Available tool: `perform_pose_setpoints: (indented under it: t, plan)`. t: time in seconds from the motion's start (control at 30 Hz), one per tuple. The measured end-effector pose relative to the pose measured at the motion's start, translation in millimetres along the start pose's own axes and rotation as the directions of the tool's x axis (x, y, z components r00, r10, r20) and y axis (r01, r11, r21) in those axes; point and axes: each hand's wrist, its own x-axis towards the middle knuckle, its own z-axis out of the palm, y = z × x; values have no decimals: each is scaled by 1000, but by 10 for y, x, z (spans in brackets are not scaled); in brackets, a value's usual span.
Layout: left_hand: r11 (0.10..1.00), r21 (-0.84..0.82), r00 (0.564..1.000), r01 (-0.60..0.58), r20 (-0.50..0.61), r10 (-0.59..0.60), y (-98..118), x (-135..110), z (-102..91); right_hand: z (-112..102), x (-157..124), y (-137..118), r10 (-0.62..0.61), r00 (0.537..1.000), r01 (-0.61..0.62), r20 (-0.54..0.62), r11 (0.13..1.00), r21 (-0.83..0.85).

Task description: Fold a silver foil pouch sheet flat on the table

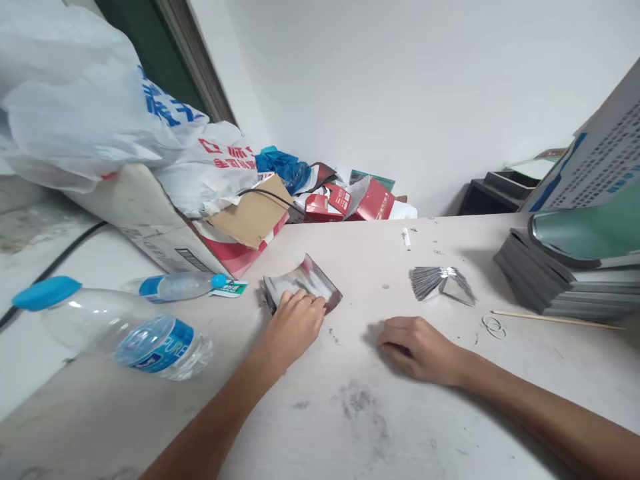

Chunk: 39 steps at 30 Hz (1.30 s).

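Observation:
My left hand rests on the near edge of a small stack of shiny silver sheets on the white table. Its fingers are curled over the stack's edge and press on it. My right hand lies on the table to the right with fingers curled under, knuckles up; whether anything is inside it is hidden. A fanned bundle of silver sheets lies beyond the right hand, apart from it.
Two plastic water bottles lie at the left. White plastic bags, cardboard and red boxes pile up at the back. A dark stack of sheets, rubber bands and a thin stick are at the right.

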Motion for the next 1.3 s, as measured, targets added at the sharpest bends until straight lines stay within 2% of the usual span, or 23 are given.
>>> perform_pose_setpoints:
  t: [0.07, 0.13, 0.23, 0.3, 0.33, 0.43, 0.53, 0.63, 0.7, 0.77, 0.83, 1.0, 1.2, 1.3]
  plan:
    - [999, -4, 999, -42, -11, 42, 71, -10, -25, -6, 3, -4, 43, 999, -42, -31, 999, 23]
    - [996, -36, 996, -85, -28, 84, 161, -29, -48, -15, 40, -18, 164, 983, -156, -86, 984, 90]
    - [987, -125, 992, -97, -91, 86, 333, -61, -71, -24, 161, -77, 394, 909, -368, -135, 912, 183]
    - [977, -193, 988, -94, -138, 68, 449, -70, -79, -11, 259, -135, 500, 851, -480, -160, 865, 149]
    - [970, -221, 986, -103, -151, 70, 499, -67, -80, 3, 304, -164, 539, 825, -526, -168, 842, 116]
    - [954, -267, 982, -139, -163, 97, 603, -40, -74, 68, 393, -217, 584, 787, -589, -199, 807, 40]
    - [934, -327, 976, -147, -204, 83, 638, -9, -59, 120, 412, -193, 581, 779, -579, -237, 811, 85]
    - [905, -389, 950, -175, -309, 51, 605, 6, -56, 126, 396, -121, 563, 785, -536, -259, 826, 173]
    - [890, -429, 918, -158, -396, -28, 522, 13, -63, 112, 381, -77, 555, 790, -512, -261, 831, 218]
    - [873, -485, 884, -60, -432, -180, 378, 24, -71, 97, 367, -46, 549, 795, -482, -257, 830, 281]
    - [849, -513, 892, 126, -317, -323, 188, 38, -68, 84, 352, -25, 539, 805, -441, -248, 823, 358]
    - [857, -470, 942, 210, -139, -307, -200, 42, 4, 51, 323, 25, 531, 823, -350, -200, 752, 558]
    - [886, -382, 951, 262, -55, -304, -218, -6, 81, -7, 334, 96, 546, 831, -234, -105, 515, 825]
    - [911, -314, 953, 268, -55, -300, -181, -31, 87, -27, 339, 140, 518, 853, -218, -65, 466, 857]
